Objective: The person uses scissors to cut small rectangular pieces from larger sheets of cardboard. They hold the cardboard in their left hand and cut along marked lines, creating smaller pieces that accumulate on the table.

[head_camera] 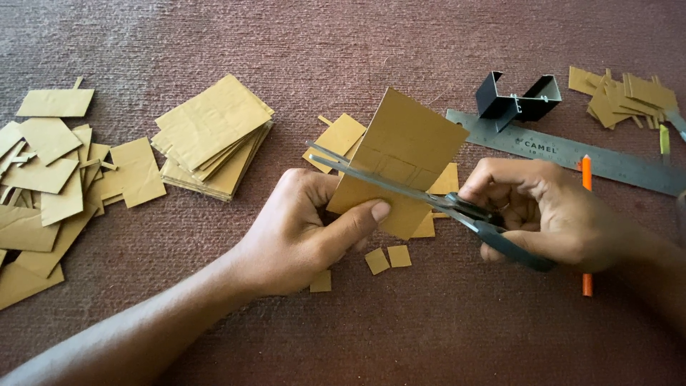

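Observation:
My left hand [307, 229] pinches a tan cardboard piece [407, 136] by its lower edge, holding it upright and tilted above the carpet. Pencil lines mark small rectangles on its face. My right hand [550, 214] grips dark-handled scissors [400, 187], whose open blades straddle the cardboard from the right, tips pointing left. Small cut cardboard squares [389, 257] lie on the carpet just below both hands.
A neat stack of cardboard sheets [211, 136] sits left of centre, loose offcuts [50, 186] at far left. A steel ruler [572, 150], a black metal clip-like piece [516, 100], an orange pencil [586, 175] and more scraps [629, 96] lie at the right.

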